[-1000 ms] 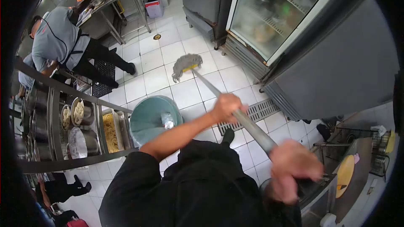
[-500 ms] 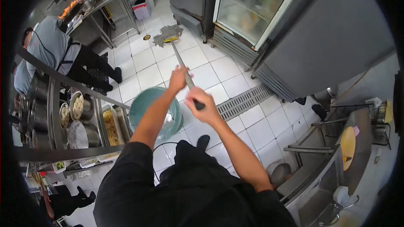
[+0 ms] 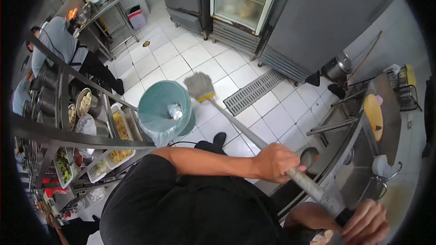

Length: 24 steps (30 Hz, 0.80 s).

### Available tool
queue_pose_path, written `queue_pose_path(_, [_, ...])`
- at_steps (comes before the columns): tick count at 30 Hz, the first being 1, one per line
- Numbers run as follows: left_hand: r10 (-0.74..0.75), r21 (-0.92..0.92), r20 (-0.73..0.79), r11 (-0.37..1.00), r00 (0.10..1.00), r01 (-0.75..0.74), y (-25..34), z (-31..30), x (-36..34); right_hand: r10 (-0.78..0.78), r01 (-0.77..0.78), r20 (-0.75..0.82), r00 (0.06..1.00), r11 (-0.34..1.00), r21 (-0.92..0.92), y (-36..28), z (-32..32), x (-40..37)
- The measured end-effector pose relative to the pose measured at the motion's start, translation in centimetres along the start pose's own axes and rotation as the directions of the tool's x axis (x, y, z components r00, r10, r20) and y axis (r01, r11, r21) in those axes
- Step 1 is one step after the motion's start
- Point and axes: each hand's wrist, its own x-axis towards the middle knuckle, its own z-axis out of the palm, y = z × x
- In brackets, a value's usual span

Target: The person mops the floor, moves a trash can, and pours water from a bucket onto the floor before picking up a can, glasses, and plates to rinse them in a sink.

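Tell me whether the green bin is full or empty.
Neither: the bin holds some pale, shiny trash, with bare liner around it.

Here's the head camera, looking out from above the wearer's black top (image 3: 204, 199), facing forward and steeply down! The left hand (image 3: 278, 162) and right hand (image 3: 367, 222) loom close; beyond their grip, the wide, curved view stretches over white floor tiles (image 3: 175, 68) to a distant glass-doored fridge (image 3: 240, 1).
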Motion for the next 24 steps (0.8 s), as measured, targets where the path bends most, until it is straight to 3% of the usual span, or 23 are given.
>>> queue_pose_path(1, [0.008, -0.006, 0.002, 1.0, 1.0, -0.008, 1.1, -0.4, -0.1, -0.048, 0.047, 0.011, 0.999, 0.992, 0.117, -0.3, 1.6, 1.0])
queue_pose_path(3, [0.1, 0.066, -0.061, 0.993, 0.993, -0.096, 0.4, -2.0, -1.2, -0.022, 0.004, -0.158, 0.987, 0.994, -0.113, 0.2, 5.7, 1.8])
queue_pose_path(4, [0.126, 0.11, -0.059, 0.987, 0.99, -0.119, -0.4, -3.4, -1.7, 0.015, -0.04, -0.162, 0.987, 0.987, -0.155, 0.9, 7.2, 2.0])
queue_pose_path(6, [0.157, 0.166, -0.063, 0.975, 0.986, -0.144, -2.6, -6.1, -3.7, 0.178, -0.166, 0.138, 0.974, 0.982, -0.095, 3.2, 5.7, -0.4])
queue_pose_path(7, [0.18, 0.183, -0.065, 0.969, 0.982, -0.165, -4.6, -7.6, -5.1, 0.137, -0.132, 0.006, 0.991, 0.968, -0.215, 5.7, 8.1, -1.1])
queue_pose_path(9, [0.069, 0.34, -0.004, 0.938, 0.998, -0.064, -8.5, -10.7, -8.6, 0.046, -0.162, -0.258, 0.965, 0.878, -0.45, 10.7, 12.7, -2.6])
queue_pose_path(10, [-0.078, 0.372, -0.042, 0.924, 0.996, 0.088, -10.6, -11.9, -10.7, 0.021, -0.11, -0.246, 0.969, 0.928, -0.355, 14.7, 13.6, -3.5])
queue_pose_path(11, [-0.225, 0.394, -0.079, 0.888, 0.971, 0.238, -12.5, -13.1, -12.7, -0.004, -0.092, -0.246, 0.969, 0.92, -0.38, 18.6, 14.6, -4.9])
queue_pose_path(12, [-0.304, 0.407, -0.137, 0.85, 0.943, 0.334, -14.0, -14.3, -14.5, 0.14, -0.234, -0.267, 0.954, 0.901, -0.366, 21.1, 15.9, -5.8])
queue_pose_path(13, [-0.375, 0.417, -0.19, 0.806, 0.908, 0.42, -15.5, -15.7, -16.1, 0.183, -0.27, -0.255, 0.949, 0.89, -0.366, 23.7, 17.2, -6.7])
queue_pose_path(15, [-0.478, 0.595, -0.199, 0.635, 0.856, 0.493, -19.1, -17.9, -20.7, 0.213, -0.269, -0.187, 0.959, 0.888, -0.373, 28.0, 19.8, -9.4])
queue_pose_path(18, [-0.654, 0.839, -0.092, 0.355, 0.751, 0.412, -18.5, -18.3, -26.3, 0.372, -0.419, -0.196, 0.907, 0.841, -0.343, 29.6, 24.0, -16.3])
queue_pose_path(20, [-0.644, 0.815, -0.018, 0.434, 0.765, 0.385, -17.6, -17.7, -27.1, 0.38, -0.444, -0.232, 0.895, 0.805, -0.393, 27.4, 25.9, -19.0])
queue_pose_path(21, [-0.668, 0.796, 0.035, 0.468, 0.743, 0.384, -14.9, -16.9, -29.2, 0.419, -0.49, -0.266, 0.868, 0.806, -0.331, 25.5, 26.6, -20.7])
queue_pose_path(22, [-0.567, 0.683, 0.075, 0.628, 0.82, 0.372, -13.1, -16.5, -29.5, 0.422, -0.525, -0.33, 0.844, 0.776, -0.35, 22.5, 27.5, -20.8])
queue_pose_path(23, [-0.568, 0.622, 0.155, 0.692, 0.809, 0.367, -11.7, -16.1, -29.2, 0.489, -0.621, -0.394, 0.779, 0.692, -0.368, 18.6, 28.5, -19.9])
queue_pose_path(24, [-0.554, 0.556, 0.228, 0.749, 0.8, 0.361, -10.6, -15.7, -28.5, 0.501, -0.631, -0.398, 0.769, 0.698, -0.34, 15.7, 29.0, -19.4])
